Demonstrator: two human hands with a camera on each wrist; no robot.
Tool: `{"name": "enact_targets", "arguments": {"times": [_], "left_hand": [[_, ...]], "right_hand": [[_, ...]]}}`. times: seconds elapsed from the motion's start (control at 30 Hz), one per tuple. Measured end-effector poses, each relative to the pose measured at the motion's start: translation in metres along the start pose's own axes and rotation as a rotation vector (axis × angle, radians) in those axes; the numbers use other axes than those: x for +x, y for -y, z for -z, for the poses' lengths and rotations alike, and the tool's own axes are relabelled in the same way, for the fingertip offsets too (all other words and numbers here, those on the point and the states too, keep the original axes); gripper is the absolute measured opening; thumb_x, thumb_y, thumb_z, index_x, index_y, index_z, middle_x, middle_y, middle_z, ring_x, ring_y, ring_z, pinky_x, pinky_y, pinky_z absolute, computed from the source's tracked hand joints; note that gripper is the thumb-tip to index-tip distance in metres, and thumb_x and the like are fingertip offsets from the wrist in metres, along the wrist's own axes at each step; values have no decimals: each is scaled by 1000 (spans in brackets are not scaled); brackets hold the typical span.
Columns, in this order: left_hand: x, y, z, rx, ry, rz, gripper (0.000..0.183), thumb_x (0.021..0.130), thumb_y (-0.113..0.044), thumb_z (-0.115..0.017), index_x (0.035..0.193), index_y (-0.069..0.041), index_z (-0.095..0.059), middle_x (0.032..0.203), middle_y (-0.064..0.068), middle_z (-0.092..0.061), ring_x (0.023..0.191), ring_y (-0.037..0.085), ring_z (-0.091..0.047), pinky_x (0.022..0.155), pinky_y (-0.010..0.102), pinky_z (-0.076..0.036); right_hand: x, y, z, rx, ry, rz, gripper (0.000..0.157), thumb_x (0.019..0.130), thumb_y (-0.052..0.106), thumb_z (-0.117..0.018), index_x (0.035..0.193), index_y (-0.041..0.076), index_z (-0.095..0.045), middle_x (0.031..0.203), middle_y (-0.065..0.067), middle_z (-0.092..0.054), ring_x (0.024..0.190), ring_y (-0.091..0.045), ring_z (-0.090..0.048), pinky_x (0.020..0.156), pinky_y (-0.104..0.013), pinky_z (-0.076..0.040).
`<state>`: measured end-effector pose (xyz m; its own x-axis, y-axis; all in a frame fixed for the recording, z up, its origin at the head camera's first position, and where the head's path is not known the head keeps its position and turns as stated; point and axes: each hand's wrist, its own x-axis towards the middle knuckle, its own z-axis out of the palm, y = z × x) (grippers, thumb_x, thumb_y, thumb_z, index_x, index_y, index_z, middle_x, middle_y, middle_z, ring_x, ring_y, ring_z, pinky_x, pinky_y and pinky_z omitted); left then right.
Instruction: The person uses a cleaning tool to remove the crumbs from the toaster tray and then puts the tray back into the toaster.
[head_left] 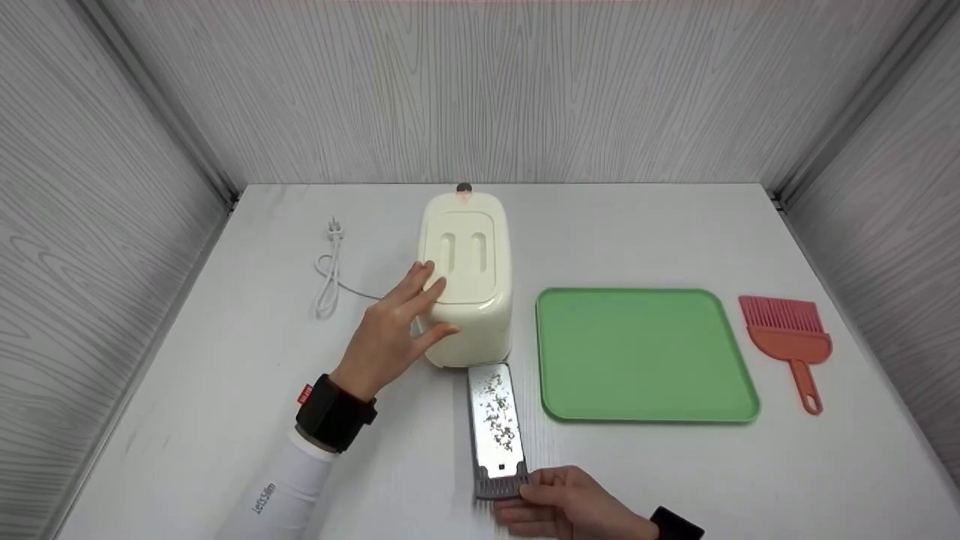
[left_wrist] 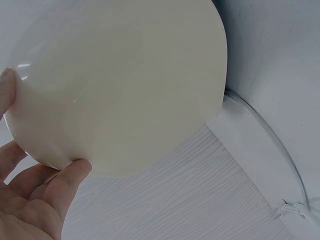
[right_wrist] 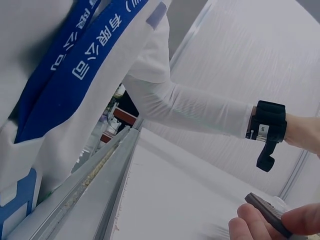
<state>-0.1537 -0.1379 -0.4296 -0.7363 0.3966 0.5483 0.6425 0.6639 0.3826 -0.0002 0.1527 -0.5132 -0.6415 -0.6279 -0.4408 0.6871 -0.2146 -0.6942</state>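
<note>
A cream toaster (head_left: 469, 330) with a lidded top stands at the middle of the table. My left hand (head_left: 384, 337) holds its near left corner, fingers on the top edge and thumb on the near end. In the left wrist view the toaster's (left_wrist: 130, 90) smooth side fills much of the picture, with fingertips at its edge. From the toaster's near end extends a long metal crumb tray (head_left: 487, 450), strewn with brown crumbs (head_left: 499, 412). My right hand (head_left: 574, 504) pinches its dark grey handle end between thumb and fingers; that dark edge (right_wrist: 267, 214) also shows in the right wrist view.
Right of the toaster lies a green tray (head_left: 645, 360). Beyond it is a red hand brush (head_left: 791, 345), bristles pointing away. The toaster's cord and plug (head_left: 334, 229) lie at the left. Grey wood-grain walls (head_left: 465, 90) bound the table at the back and both sides.
</note>
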Motion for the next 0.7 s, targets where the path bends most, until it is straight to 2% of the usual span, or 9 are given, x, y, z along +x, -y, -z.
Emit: {"name": "enact_targets", "arguments": {"times": [0.23, 0.47, 0.6, 0.7], "left_hand": [[1, 0, -1, -7, -6, 0, 66, 87, -35, -82, 137, 4, -63, 151, 26, -51, 143, 37, -46, 111, 45, -47], [1, -1, -1, 5, 1, 11, 66, 87, -35, -83, 138, 3, -63, 150, 25, -52, 143, 36, -47, 111, 43, -46], [1, -1, -1, 2, -2, 13, 66, 87, -35, -83, 137, 4, -63, 150, 25, -51, 143, 37, -46, 111, 44, -46], [1, -1, -1, -4, -4, 13, 66, 87, -35, -83, 137, 4, -63, 150, 25, -51, 143, 37, -46, 111, 44, -46]], "right_hand": [[-8, 4, 10, 45, 25, 0, 8, 104, 11, -61, 105, 2, -63, 115, -22, -74, 108, -24, -74, 98, -38, -57], [-17, 8, 21, 66, 44, 44, 8, 105, 8, -58, 108, 1, -62, 117, -22, -73, 112, -26, -72, 102, -41, -54], [-21, 14, 28, 105, 42, 50, 14, 106, 8, -57, 115, -2, -59, 119, -21, -73, 116, -28, -70, 105, -40, -52], [-24, 20, 31, 110, 8, 64, 22, 105, 9, -59, 122, -6, -57, 120, -22, -72, 117, -29, -70, 105, -39, -52]]}}
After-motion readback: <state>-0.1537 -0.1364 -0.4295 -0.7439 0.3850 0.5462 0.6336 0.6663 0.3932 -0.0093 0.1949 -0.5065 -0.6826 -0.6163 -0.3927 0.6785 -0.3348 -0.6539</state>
